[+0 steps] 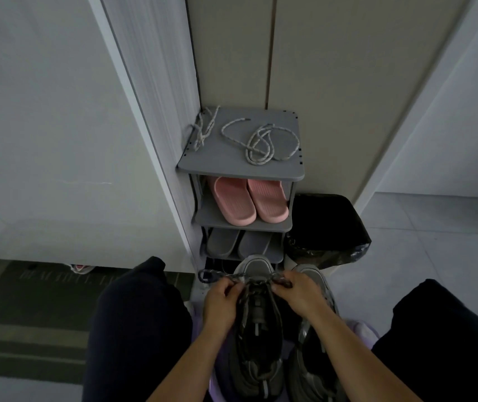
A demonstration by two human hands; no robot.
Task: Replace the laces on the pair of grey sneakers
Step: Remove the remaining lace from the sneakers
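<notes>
Lacing the left grey sneaker (256, 323) on the floor between our knees: left hand (222, 300) and right hand (297, 295) each pinch one end of the dark speckled lace (217, 276), pulled sideways near the toe. Risk as we judge it: uneven pull leaves one end short. Second sneaker (314, 358) sits just beside it, mesh and smooth panels. Pale braided laces (261, 142) lie looped on the grey matte shoe rack (223, 161); pink ribbed slides (250, 203) sit below.
</notes>
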